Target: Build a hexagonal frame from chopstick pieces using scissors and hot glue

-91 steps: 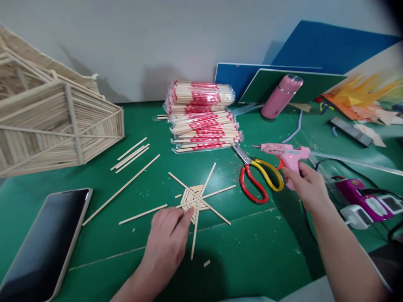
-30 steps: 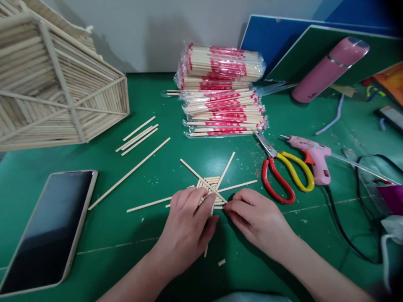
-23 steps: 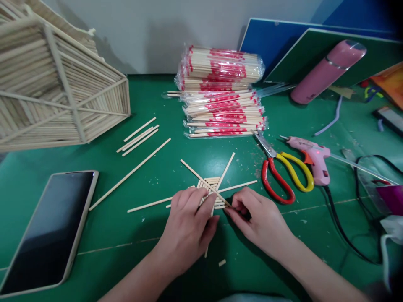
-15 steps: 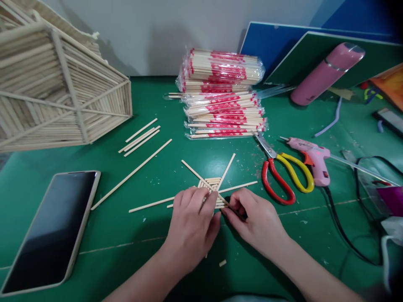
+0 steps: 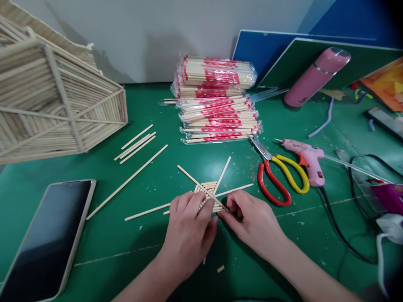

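Observation:
Wooden chopsticks cross each other in a flat star-like piece on the green table, with shorter sticks laid side by side between them. Over its left and near part, the fingers of my left hand are curled down, gripping it; they hide much of the middle. My right hand pinches the lower right end of a slanting chopstick, thumb below and index finger above. That pinched end is mostly covered by my fingers. A small cut-off stick bit lies near my left thumb.
Scissors and a pink glue gun with its cord lie right. Wrapped chopsticks are piled behind, beside a pink bottle. Left are a phone, loose sticks and a large stick-built structure.
The camera view has shifted slightly, so everything sits a little further left and mostly lower. Both hands keep their hold on the stick piece, with hardly any visible movement.

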The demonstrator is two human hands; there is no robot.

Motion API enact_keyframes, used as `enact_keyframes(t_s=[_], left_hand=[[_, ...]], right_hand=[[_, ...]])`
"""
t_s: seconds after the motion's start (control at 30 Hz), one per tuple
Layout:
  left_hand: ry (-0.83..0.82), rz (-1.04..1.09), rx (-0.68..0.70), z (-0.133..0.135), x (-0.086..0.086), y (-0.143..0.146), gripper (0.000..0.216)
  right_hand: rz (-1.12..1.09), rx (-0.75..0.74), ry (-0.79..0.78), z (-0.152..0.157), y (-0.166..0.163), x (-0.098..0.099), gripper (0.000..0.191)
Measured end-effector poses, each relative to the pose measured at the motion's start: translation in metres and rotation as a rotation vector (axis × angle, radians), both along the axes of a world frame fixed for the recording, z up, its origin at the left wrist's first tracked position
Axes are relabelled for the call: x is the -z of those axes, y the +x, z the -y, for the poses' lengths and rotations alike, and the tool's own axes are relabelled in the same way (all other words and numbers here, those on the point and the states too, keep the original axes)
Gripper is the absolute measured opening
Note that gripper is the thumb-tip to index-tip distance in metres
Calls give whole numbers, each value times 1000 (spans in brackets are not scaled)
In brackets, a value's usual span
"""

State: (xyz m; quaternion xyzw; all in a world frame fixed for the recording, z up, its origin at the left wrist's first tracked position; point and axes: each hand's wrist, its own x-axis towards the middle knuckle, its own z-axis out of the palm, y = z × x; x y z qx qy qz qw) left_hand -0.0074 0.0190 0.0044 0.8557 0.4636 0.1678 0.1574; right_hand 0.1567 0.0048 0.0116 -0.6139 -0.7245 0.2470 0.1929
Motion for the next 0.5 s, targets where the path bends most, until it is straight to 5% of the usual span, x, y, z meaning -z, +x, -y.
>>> enact_keyframes(t_s=[0.5], left_hand=[[47,-66,-26,-3,-5,8,16]], right_hand=[[-76,-28,-27,0,5,-3,10]])
